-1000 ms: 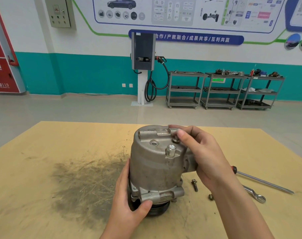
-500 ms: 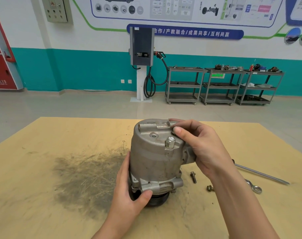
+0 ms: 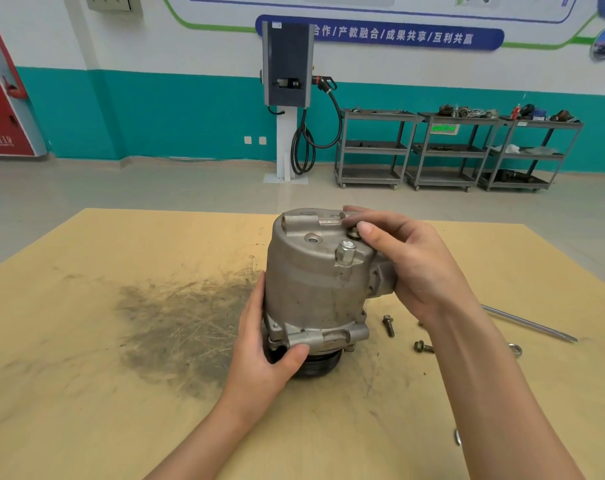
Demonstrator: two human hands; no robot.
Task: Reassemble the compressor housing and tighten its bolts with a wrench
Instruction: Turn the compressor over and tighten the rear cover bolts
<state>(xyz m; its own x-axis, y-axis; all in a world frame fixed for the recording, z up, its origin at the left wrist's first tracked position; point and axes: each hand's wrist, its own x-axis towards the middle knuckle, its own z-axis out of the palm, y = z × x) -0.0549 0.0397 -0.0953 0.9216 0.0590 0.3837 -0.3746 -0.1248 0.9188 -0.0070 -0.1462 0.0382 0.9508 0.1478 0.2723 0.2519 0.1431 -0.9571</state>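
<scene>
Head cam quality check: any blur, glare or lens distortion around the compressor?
Head view: compressor, both hands and the loose bolts are sharp, no motion blur; light is soft and even, with faint shadows and no glare on the metal; wide-angle bending shows in the table edges and the red cabinet at left.

A big yellow wooden table (image 3: 86, 393) with a dark dirty smudge (image 3: 180, 320) left of its middle carries the grey compressor (image 3: 315, 292) standing in the middle, two loose bolts (image 3: 388, 325) (image 3: 423, 347) just right of it, and a long metal rod (image 3: 529, 323) near the right edge.
</scene>
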